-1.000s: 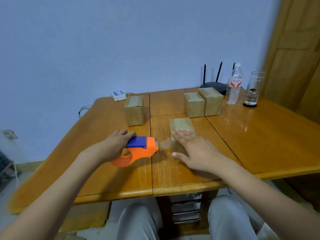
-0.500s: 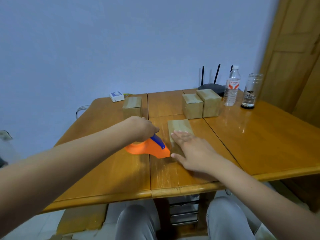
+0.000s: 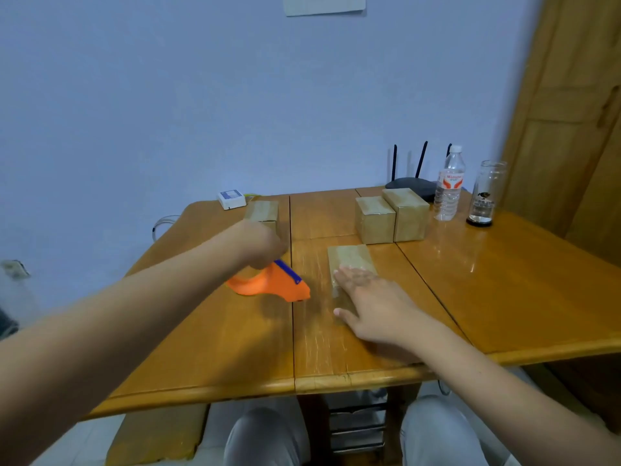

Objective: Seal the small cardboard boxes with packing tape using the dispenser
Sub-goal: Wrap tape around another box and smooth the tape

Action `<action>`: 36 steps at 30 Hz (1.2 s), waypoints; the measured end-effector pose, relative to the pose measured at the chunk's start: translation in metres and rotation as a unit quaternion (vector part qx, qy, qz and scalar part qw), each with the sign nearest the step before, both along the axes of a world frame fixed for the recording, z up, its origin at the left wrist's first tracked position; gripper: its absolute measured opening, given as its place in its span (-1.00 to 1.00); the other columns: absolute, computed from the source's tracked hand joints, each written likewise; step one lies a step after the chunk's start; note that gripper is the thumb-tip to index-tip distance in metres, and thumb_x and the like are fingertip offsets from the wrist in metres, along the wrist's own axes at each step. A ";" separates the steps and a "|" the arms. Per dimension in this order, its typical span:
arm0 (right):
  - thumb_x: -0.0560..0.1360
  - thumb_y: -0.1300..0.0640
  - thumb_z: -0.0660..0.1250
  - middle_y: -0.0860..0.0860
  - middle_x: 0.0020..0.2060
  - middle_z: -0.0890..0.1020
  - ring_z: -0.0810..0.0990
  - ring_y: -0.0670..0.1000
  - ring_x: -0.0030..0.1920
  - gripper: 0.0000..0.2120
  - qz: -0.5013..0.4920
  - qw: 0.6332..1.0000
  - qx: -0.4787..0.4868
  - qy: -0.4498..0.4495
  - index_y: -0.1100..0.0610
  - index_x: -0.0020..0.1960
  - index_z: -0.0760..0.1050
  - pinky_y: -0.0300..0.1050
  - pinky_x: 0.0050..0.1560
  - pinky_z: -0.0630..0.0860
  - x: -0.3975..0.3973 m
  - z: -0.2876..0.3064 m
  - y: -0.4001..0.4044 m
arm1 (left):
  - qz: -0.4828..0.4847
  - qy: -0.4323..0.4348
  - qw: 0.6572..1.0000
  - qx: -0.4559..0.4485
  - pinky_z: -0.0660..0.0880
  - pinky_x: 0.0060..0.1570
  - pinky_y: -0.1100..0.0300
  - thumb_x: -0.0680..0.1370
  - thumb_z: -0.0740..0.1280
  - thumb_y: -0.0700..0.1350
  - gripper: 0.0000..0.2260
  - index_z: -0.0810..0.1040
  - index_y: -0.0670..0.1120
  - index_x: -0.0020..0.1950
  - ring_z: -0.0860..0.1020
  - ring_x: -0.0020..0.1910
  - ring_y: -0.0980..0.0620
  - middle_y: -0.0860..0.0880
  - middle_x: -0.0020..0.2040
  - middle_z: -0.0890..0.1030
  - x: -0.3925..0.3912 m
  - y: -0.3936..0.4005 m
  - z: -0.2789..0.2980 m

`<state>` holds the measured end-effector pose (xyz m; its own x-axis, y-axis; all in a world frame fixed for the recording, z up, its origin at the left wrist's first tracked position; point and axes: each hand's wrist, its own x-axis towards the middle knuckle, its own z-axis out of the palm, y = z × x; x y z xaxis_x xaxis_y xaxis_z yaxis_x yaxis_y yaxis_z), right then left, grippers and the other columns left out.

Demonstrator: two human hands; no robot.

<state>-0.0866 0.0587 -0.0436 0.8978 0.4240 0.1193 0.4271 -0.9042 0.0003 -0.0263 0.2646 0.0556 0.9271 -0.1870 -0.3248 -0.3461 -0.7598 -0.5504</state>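
My left hand (image 3: 260,243) grips the orange and blue tape dispenser (image 3: 272,283), tilted with its nose down near the table's centre seam, left of a flat-lying small cardboard box (image 3: 349,258). My right hand (image 3: 369,302) lies flat with straight fingers on that box's near end. The dispenser and the box are apart. Two more small boxes (image 3: 391,218) stand side by side behind it. Another box (image 3: 262,211) stands at the back left, partly hidden by my left hand.
The wooden table (image 3: 504,290) carries a water bottle (image 3: 448,185), a glass jar (image 3: 485,193) and a black router (image 3: 408,186) at the back right. A small white device (image 3: 231,198) lies at the back left. A wooden door (image 3: 571,112) stands to the right.
My left hand lifted the dispenser off the table, tipped its nose downward and drew it slightly left, away from the box. My right hand stayed flat on the box.
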 end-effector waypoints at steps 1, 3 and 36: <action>0.65 -0.21 0.13 -0.01 0.64 0.03 0.04 0.00 0.62 -0.29 -0.003 1.000 0.001 0.008 0.06 0.66 -0.04 -0.09 0.54 0.06 0.000 0.001 0.000 | 0.011 -0.007 1.000 -0.007 0.38 -0.31 0.18 0.62 0.15 -0.25 -0.72 0.45 -0.08 0.31 0.49 -0.10 -0.03 -0.01 0.03 0.54 0.004 0.012 0.008; 0.65 -0.20 0.12 -0.04 0.63 0.05 0.07 -0.01 0.61 -0.32 -0.008 1.000 0.005 0.024 0.03 0.65 -0.01 -0.03 0.54 0.14 0.000 0.004 0.000 | 0.046 0.014 0.998 -0.028 0.55 -0.11 0.10 0.61 0.17 -0.21 -0.75 0.47 -0.05 0.26 0.56 -0.05 -0.05 -0.02 0.06 0.59 0.008 0.034 0.010; 0.48 -0.15 0.41 0.09 0.00 0.64 0.60 0.06 -0.04 -0.53 -0.158 0.710 0.573 0.377 0.23 0.14 0.59 -0.03 0.12 0.61 0.050 -0.020 -0.078 | 0.282 0.131 0.511 -0.801 0.59 -0.05 0.10 0.63 0.27 0.09 -0.53 0.33 -0.04 0.50 0.56 0.13 -0.09 -0.16 0.23 0.56 -0.015 -0.040 -0.117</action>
